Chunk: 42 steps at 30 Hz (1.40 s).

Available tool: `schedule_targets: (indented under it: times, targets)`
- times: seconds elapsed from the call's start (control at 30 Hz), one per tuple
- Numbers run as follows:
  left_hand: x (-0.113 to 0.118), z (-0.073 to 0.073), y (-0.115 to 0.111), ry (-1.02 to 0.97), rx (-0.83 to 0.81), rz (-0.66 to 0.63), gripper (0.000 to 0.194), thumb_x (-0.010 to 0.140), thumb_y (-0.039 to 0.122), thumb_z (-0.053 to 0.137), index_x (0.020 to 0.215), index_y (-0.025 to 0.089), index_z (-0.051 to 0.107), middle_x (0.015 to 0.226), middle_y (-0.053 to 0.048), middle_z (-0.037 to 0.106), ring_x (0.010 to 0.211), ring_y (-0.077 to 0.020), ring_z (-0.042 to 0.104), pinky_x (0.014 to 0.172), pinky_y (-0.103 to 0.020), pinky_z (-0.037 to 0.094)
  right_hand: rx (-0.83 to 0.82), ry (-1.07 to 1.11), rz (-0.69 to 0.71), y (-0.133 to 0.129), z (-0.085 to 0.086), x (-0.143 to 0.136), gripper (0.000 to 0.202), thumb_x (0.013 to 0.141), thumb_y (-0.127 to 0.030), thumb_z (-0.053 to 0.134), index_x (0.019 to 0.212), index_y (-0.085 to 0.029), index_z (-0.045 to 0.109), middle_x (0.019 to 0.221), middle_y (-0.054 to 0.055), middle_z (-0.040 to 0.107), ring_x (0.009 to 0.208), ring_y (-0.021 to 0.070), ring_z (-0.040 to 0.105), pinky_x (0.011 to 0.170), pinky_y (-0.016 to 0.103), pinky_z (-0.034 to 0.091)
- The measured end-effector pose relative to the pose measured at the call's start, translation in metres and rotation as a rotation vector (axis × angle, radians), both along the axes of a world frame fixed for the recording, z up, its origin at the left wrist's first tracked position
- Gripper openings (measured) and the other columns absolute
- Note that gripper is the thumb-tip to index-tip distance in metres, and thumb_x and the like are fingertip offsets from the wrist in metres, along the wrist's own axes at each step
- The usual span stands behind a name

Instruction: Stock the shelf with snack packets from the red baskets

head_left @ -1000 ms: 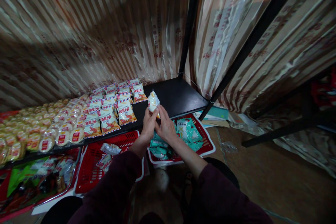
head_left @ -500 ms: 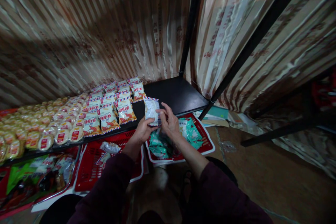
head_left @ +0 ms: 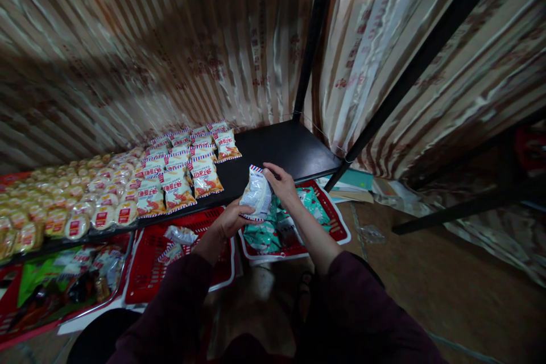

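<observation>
My left hand (head_left: 230, 218) grips a small snack bag (head_left: 256, 196) by its lower left corner. The bag's pale back side with printed text faces up, and its top edge is striped red, white and blue. At the bag's upper right edge, my right hand (head_left: 282, 186) closes its fingers on it; part of the grip is hidden. Bags of the same striped kind (head_left: 178, 189) lie in overlapping rows on the black shelf (head_left: 285, 151), left of my hands. Under my right forearm is a red basket (head_left: 340, 232) holding green packets (head_left: 261, 239).
Round wrapped cakes (head_left: 77, 226) fill the shelf's left end. A second red basket (head_left: 144, 278) holds a few striped bags. Further left, another basket contains mixed packets (head_left: 68, 278). Black metal posts (head_left: 313, 40) and a striped curtain (head_left: 170, 40) stand behind the shelf.
The snack bag has tilted, its top leaning right, and sits slightly further right and lower. My right hand has moved from the bag's face to its upper right edge.
</observation>
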<state>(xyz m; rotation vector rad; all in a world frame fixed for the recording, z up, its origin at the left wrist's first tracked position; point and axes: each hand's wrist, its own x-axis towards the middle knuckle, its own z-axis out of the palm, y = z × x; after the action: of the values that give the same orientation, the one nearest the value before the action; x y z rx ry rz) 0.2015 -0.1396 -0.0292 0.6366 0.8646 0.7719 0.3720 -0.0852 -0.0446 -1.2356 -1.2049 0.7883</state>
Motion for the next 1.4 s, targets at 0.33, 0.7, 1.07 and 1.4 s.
schedule_targets:
  times: [0.33,0.7,1.07,1.4]
  targets:
    - [-0.006,-0.002,-0.001,-0.007,0.018,-0.043,0.058,0.055,0.004,0.066,0.110,0.018,0.062,0.093,-0.008,0.072,0.092,-0.0288,0.066,0.086,-0.049,0.051,-0.073,0.199,0.069,0.000,-0.001,-0.005,0.024,0.069,-0.040,0.069,0.080,-0.020,0.073,0.113,0.007,0.067,0.106,0.0227,0.060,0.094,0.038,0.044]
    - [-0.009,-0.005,-0.007,-0.064,-0.041,-0.088,0.046,0.058,0.007,0.062,0.104,0.012,0.064,0.096,-0.012,0.072,0.091,-0.0291,0.067,0.087,-0.049,0.050,0.015,-0.055,-0.004,0.000,0.000,-0.008,0.022,0.079,-0.037,0.057,0.076,-0.019,0.069,0.115,0.009,0.065,0.109,0.0232,0.058,0.100,0.041,0.039]
    - [-0.006,0.001,0.019,-0.050,0.093,0.285,0.057,0.061,0.008,0.063,0.116,0.019,0.057,0.097,-0.005,0.070,0.086,-0.0205,0.066,0.084,-0.042,0.053,0.210,-0.351,-0.035,-0.018,0.010,-0.019,0.030,0.086,-0.038,0.052,0.108,-0.023,0.065,0.121,0.008,0.063,0.114,0.0229,0.055,0.100,0.043,0.040]
    - [0.019,0.013,0.025,0.110,0.282,0.397,0.069,0.061,0.015,0.065,0.127,0.023,0.048,0.106,-0.003,0.066,0.089,-0.0179,0.063,0.083,-0.032,0.050,0.083,-0.267,0.130,-0.027,0.014,-0.028,0.042,0.088,-0.044,0.047,0.121,-0.021,0.059,0.123,0.009,0.061,0.113,0.0219,0.057,0.095,0.038,0.048]
